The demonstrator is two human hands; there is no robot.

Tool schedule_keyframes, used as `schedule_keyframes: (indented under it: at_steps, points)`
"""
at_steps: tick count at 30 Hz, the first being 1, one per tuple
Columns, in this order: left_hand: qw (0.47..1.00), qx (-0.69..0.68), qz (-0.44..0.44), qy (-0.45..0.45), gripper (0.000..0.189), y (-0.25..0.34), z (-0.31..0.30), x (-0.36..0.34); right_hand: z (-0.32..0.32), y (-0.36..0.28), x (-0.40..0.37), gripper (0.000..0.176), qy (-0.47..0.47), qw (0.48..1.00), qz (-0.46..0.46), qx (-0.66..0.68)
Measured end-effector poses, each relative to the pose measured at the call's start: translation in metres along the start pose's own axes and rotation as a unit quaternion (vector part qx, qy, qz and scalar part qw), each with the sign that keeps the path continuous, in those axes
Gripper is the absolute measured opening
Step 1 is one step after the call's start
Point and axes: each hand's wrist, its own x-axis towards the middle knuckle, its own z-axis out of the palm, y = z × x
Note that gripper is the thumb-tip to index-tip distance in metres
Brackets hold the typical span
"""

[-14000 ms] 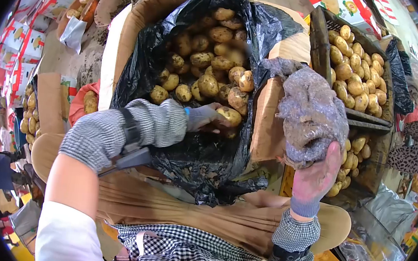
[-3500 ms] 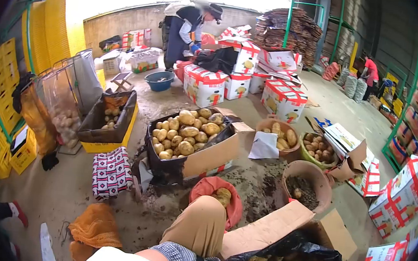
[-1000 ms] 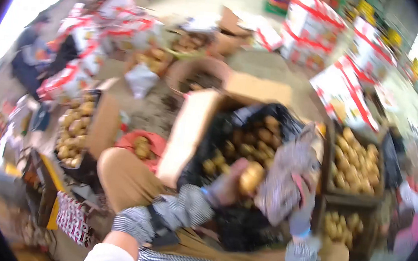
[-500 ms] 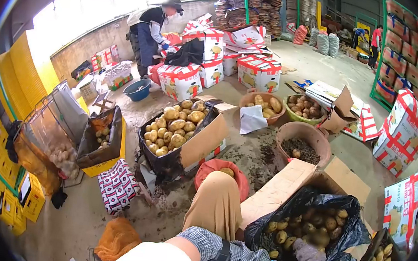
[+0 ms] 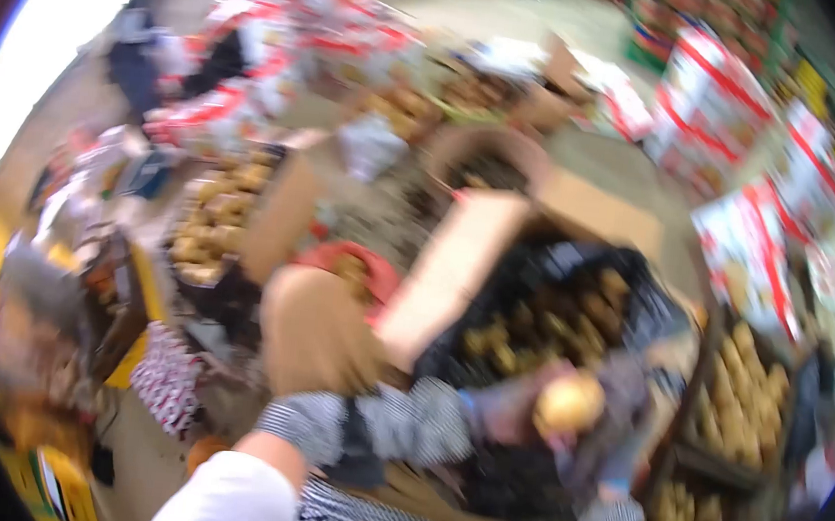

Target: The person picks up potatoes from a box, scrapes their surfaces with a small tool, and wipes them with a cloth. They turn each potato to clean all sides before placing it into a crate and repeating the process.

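A pale yellow potato (image 5: pixel 569 406) sits between my two gloved hands, just over the near side of a carton lined with black plastic (image 5: pixel 658 294). My left hand (image 5: pixel 509 410), in a greyish glove and checked sleeve, is closed against the potato's left side. From the right, my right hand (image 5: pixel 620 406) is wrapped round its other side. Motion blurs both hands, so single fingers are hard to make out. More potatoes (image 5: pixel 582 322), darker looking, lie in the black liner behind the hands.
A crate of potatoes (image 5: pixel 742 392) stands at the right. Ahead are a red bag (image 5: pixel 375 282), a clay-coloured tub (image 5: pixel 442 167) and another box of potatoes (image 5: pixel 215 226). Red-and-white cartons (image 5: pixel 708 113) stand farther back. A person (image 5: pixel 136 53) is at the far left.
The view has swung right and blurred. My left hand has come up from the lined carton, my right hand has entered the view, and a potato is now between them.
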Motion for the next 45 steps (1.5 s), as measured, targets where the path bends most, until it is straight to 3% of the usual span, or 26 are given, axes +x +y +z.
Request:
schedule_keyframes:
  at_steps: [3,5,10,12,13,14,15,16,18,19,22,24,26,28,29,30,31,32,34,35,36,38,39,42,44,45]
  points:
    - [0.997,-0.053,-0.017,0.057,0.061,0.012,-0.003,-0.001,-0.017,-0.016,0.002,0.049,0.05,0.997,0.049,-0.013]
    - [0.994,-0.033,-0.011,0.104,0.061,0.015,-0.005,0.0,-0.022,-0.024,-0.001,0.044,0.045,0.996,-0.016,-0.076]
    - [0.991,-0.019,-0.021,0.129,0.052,0.003,-0.024,0.003,-0.01,-0.058,-0.017,0.044,-0.053,0.995,0.021,0.081]
    - [0.989,0.014,-0.016,0.144,0.049,-0.008,-0.015,0.006,-0.003,-0.061,-0.017,0.044,-0.13,0.983,-0.119,-0.041]
    - [0.977,0.057,0.019,0.204,0.049,-0.018,-0.006,0.009,0.005,-0.062,-0.022,0.044,-0.13,0.984,-0.112,-0.042]
    - [0.958,0.1,0.053,0.264,0.049,-0.026,0.0,0.01,0.014,-0.062,-0.028,0.042,-0.158,0.984,-0.005,0.081]
    - [0.969,0.139,0.016,0.204,0.051,-0.028,-0.02,0.005,0.018,-0.062,-0.031,0.039,-0.18,0.957,0.1,0.202]
    - [0.969,0.139,0.01,0.205,0.051,-0.028,-0.027,0.002,0.017,-0.062,-0.032,0.039,-0.176,0.958,0.104,0.202]
    - [0.973,0.207,-0.05,0.085,0.055,-0.025,-0.026,-0.001,0.016,-0.062,-0.03,0.034,-0.117,0.84,0.307,0.433]
    - [0.971,0.201,-0.094,0.087,0.059,-0.023,-0.024,-0.001,0.016,-0.058,-0.025,0.029,-0.073,0.875,0.29,0.381]
    - [0.983,0.164,-0.084,0.021,0.06,-0.014,-0.012,0.004,0.015,-0.025,-0.014,0.026,0.001,0.9,0.248,0.358]
    - [0.991,0.089,-0.043,0.096,0.059,-0.005,-0.004,0.005,0.006,-0.026,-0.012,0.031,0.025,0.889,0.256,0.38]
    - [0.994,0.043,-0.036,0.09,0.058,0.003,-0.02,0.004,-0.008,-0.039,-0.013,0.039,-0.003,0.902,0.187,0.39]
    - [0.996,0.043,-0.023,0.071,0.059,0.003,-0.036,0.005,-0.009,-0.039,-0.022,0.045,-0.059,0.882,0.19,0.428]
    - [0.998,0.04,-0.015,0.053,0.059,0.001,-0.04,0.004,-0.007,-0.036,-0.028,0.041,-0.144,0.922,0.098,0.346]
    - [0.992,0.061,0.012,0.106,0.06,-0.008,-0.032,0.005,-0.005,-0.042,-0.031,0.037,-0.225,0.94,0.006,0.255]
    - [0.983,0.101,0.063,0.139,0.06,-0.022,-0.022,0.005,-0.001,-0.052,-0.038,0.029,-0.259,0.922,0.16,0.239]
    - [0.969,0.141,0.113,0.171,0.06,-0.033,-0.012,0.005,0.006,-0.054,-0.041,0.029,-0.255,0.922,0.166,0.241]
    - [0.974,0.149,0.073,0.151,0.06,-0.029,-0.017,-0.003,0.014,-0.054,-0.04,0.021,-0.129,0.948,0.119,0.265]
    - [0.978,0.16,0.042,0.126,0.059,-0.026,-0.02,-0.003,0.011,-0.051,-0.037,0.024,-0.129,0.894,0.272,0.333]
    - [0.978,0.161,0.043,0.125,0.059,-0.025,-0.024,0.001,0.009,-0.04,-0.032,0.024,-0.129,0.894,0.27,0.334]
    - [0.991,0.087,-0.065,0.075,0.06,-0.021,-0.028,0.008,0.01,-0.022,-0.022,0.031,-0.047,0.898,0.175,0.4]
    - [0.983,0.058,-0.049,0.166,0.059,-0.021,-0.022,0.01,0.009,-0.022,-0.018,0.043,-0.035,0.918,0.146,0.368]
    - [0.982,-0.045,-0.014,0.183,0.059,-0.008,-0.029,0.009,0.003,-0.035,-0.019,0.048,0.034,0.929,0.132,0.343]
    - [0.99,-0.056,-0.006,0.13,0.054,-0.007,-0.03,0.005,-0.001,-0.044,-0.025,0.058,-0.02,0.908,0.161,0.387]
    - [0.988,-0.016,0.048,0.145,0.05,-0.012,-0.013,0.009,0.003,-0.039,-0.031,0.062,-0.087,0.951,0.151,0.257]
